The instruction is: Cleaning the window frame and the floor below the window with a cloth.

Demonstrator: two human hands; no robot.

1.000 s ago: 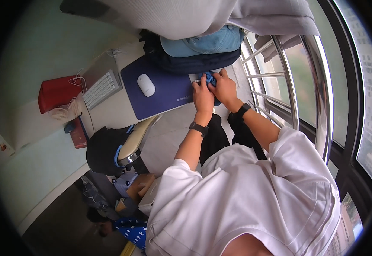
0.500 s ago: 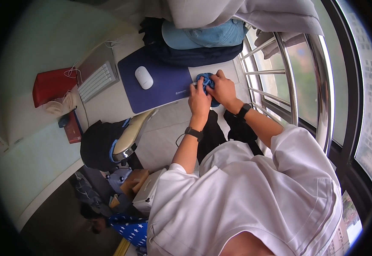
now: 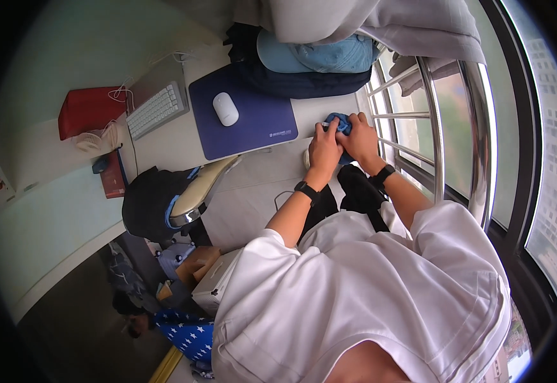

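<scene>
Head: left grip (image 3: pixel 325 152); right grip (image 3: pixel 361 142); blue cloth (image 3: pixel 344 125) held

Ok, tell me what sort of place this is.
Likely a study or work corner in a home or dorm: a desk with a white keyboard and white mouse, and a light-blue cap nearby.

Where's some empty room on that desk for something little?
Bare desk shows between keyboard and blue mouse pad, and right of the pad below the dark bag. Crowded: the far side, with bag and cap, and where left hand and right hand grip blue cloth.
</scene>
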